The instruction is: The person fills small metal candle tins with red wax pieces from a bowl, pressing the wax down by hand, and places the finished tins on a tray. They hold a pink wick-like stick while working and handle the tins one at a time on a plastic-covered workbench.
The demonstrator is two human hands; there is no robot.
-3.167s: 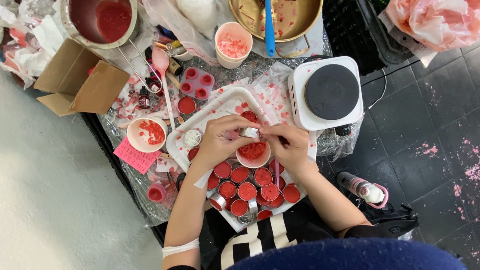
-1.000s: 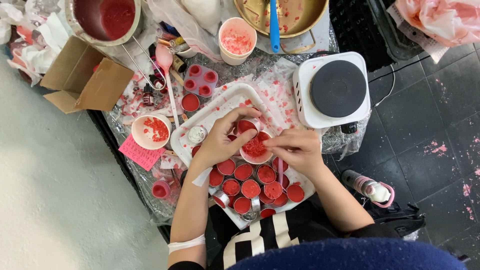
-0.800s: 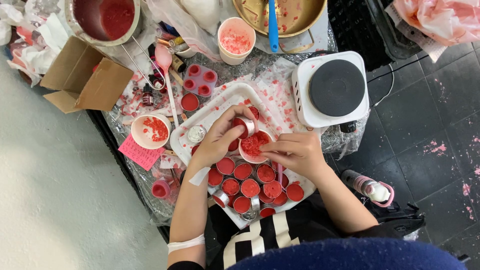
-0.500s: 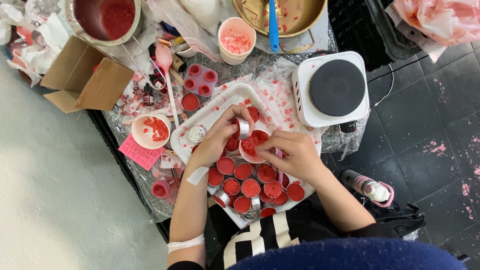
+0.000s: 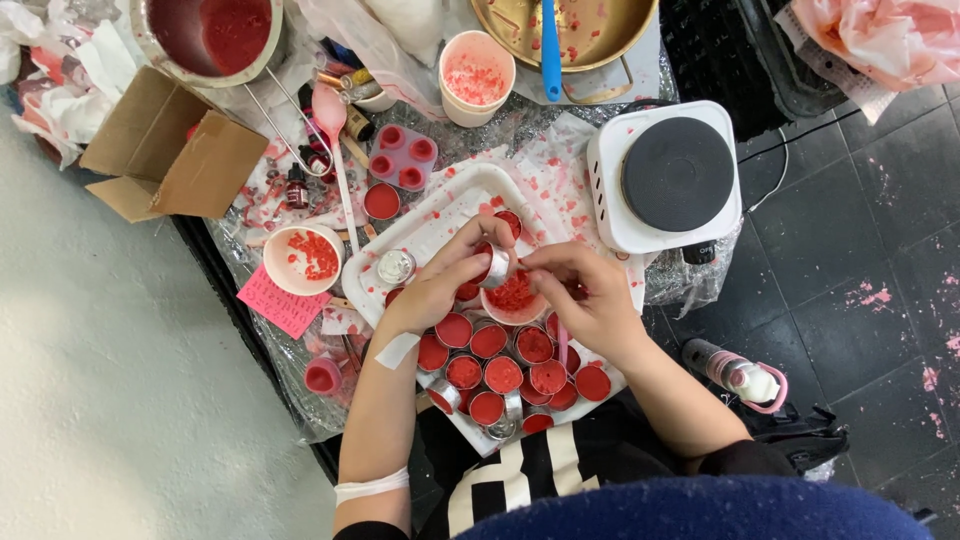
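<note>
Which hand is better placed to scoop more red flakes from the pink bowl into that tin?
Right, probably. The left hand holds the small tin tilted, so it's busy; the right hand sits directly beside the pink bowl.

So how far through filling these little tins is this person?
Mostly done, by the look of it: a dozen or so small round tins on the white tray already hold red material. In hand: the left hand holds one tilted tin over a small bowl of red bits, the right hand beside it. Left: an unfilled silver tin.
</note>
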